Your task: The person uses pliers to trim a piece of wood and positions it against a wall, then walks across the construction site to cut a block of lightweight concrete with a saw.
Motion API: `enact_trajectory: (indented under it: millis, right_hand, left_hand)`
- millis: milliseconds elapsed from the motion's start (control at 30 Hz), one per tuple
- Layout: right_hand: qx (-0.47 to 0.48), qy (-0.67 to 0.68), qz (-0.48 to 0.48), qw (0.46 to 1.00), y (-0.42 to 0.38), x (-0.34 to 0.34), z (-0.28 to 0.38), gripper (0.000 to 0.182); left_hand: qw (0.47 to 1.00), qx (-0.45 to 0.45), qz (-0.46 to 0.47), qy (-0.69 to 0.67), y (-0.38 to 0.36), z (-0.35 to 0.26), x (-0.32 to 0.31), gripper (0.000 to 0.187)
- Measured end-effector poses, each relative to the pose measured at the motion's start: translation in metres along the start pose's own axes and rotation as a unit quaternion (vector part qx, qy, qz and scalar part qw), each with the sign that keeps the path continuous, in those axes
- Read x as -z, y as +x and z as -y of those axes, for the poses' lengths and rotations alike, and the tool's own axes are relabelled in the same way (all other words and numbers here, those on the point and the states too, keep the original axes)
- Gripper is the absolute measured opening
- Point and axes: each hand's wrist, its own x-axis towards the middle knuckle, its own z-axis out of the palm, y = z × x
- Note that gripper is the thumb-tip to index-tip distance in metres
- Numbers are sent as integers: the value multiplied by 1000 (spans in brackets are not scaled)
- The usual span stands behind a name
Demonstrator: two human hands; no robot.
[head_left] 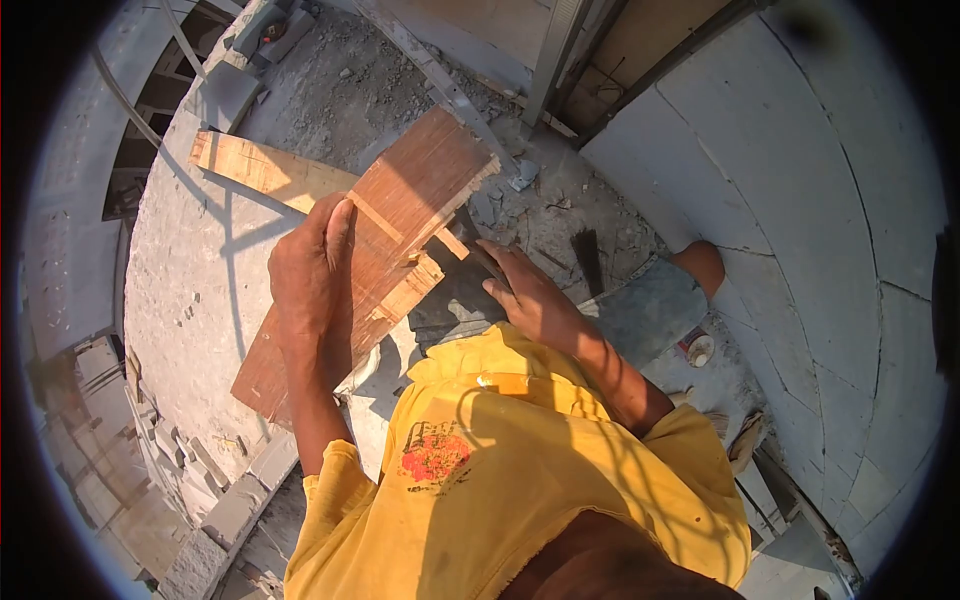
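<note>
My left hand [312, 265] is closed on the near-left edge of a reddish-brown wooden board [420, 165], thumb on top. The board lies tilted across my front, with a ragged, splintered right edge. Bits of pale wood stick out there: a small strip [452, 243] and a wider broken piece [410, 288]. To the right of that edge is my right hand [530, 295], fingers curled around something dark and thin, mostly hidden, whose kind I cannot make out. Beyond the board a pale plank [265, 170] points off to the left, its near end covered by the board.
Rubble and dust cover the concrete floor [340, 100]. A grey panelled wall [800, 200] rises on the right, beside a metal door frame [555, 60]. A dark brush [587, 260] and a small round can [698, 350] are near my knee. Grey blocks [225, 95] stand at the upper left.
</note>
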Motion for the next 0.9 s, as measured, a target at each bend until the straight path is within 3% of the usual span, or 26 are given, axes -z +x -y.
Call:
enact_trajectory:
  millis: [100,200,300,433,633,833,900]
  right_hand:
    - [-31,20,-14,999,-5,2,-7,49]
    - [19,-25,-13,999,-1,2,-1,48]
    - [-44,-3,25,999,2,7,7,48]
    - [-24,-14,23,999,3,9,9,47]
    - [32,-85,-48,995,4,1,3,39]
    - [68,-126,-90,986,8,5,-1,41]
    - [58,-138,-93,984,7,11,5,42]
  left_hand:
    - [1000,4,-13,-1,2,8,-1,32]
    - [1000,14,-4,-5,4,6,0,32]
    - [1000,7,14,12,0,-6,2,32]
    - [998,0,38,56,-1,-3,-1,32]
    - [997,-21,49,-62,6,32,-17,32]
    - [951,2,63,-303,2,42,-38,36]
    - [971,-17,48,-235,5,46,-41,36]
